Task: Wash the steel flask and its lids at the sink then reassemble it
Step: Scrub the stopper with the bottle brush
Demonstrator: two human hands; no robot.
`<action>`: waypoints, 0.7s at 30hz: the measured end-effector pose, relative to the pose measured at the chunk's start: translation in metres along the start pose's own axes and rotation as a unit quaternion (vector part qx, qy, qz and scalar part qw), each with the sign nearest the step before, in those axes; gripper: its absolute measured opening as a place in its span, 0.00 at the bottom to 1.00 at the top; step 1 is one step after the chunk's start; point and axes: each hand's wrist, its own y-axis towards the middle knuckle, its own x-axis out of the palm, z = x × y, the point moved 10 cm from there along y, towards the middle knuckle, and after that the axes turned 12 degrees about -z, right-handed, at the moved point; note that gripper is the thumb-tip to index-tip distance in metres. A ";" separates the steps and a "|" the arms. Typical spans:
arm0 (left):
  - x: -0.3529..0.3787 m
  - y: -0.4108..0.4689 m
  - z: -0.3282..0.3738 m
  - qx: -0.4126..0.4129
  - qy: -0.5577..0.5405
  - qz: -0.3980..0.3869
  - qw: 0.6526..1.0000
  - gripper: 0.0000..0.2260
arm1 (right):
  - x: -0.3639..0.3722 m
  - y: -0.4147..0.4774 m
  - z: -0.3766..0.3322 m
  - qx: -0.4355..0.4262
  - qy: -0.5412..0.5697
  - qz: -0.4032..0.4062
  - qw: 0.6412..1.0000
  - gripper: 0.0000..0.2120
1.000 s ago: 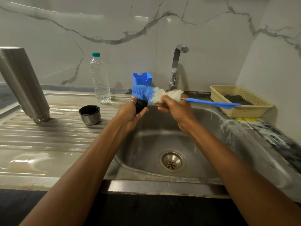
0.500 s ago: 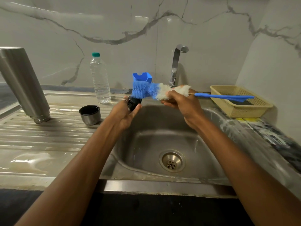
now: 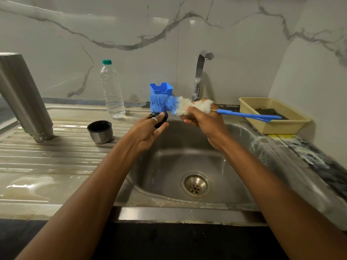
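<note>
Left hand (image 3: 148, 132): raised over the far left rim of the sink (image 3: 249, 139), fingers and thumb curled round a small black stopper lid (image 3: 160, 118); a ring (image 3: 154, 120) shows on one finger
Right hand (image 3: 204, 121): over the far rim, fist closed round the white bristles of a bottle brush (image 3: 169, 106)
Bottle brush: lies nearly level; its blue bristle tip touches the top of the black stopper lid, and its thin blue handle runs right, out over the basket (image 3: 293, 126)
Steel flask (image 3: 24, 98): stands mouth down on its threaded neck at the far left of the draining board (image 3: 47, 156), well apart from both hands
Steel cup lid (image 3: 100, 131): open side up on the draining board, dark inside, between the steel flask and the left hand
Sink: steel bowl, wet, with a round drain (image 3: 195, 184) in its floor
Draining board: ribbed steel, wet, with a pale pool of water near its front edge
Back ledge: a clear plastic bottle (image 3: 112, 91) with a green cap, a blue holder (image 3: 161, 89) just behind the brush tip, and a chrome tap (image 3: 200, 76) behind the right hand
Basket: cream plastic mesh, right of the sink, something dark and flat inside
Counter (image 3: 319, 162): dark mottled stone at right, streaked with white smears
Wall (image 3: 131, 34): glossy white marble with grey veins, turning a corner at right
</note>
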 end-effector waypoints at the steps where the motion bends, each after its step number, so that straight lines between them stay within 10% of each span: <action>1: -0.001 0.000 0.000 0.001 -0.002 0.000 1.000 0.09 | -0.002 0.000 -0.002 -0.001 0.000 0.001 1.000 0.03; 21: -0.010 0.002 0.006 0.031 0.028 0.041 0.998 0.15 | 0.009 -0.003 -0.011 -0.004 -0.052 0.002 0.999 0.05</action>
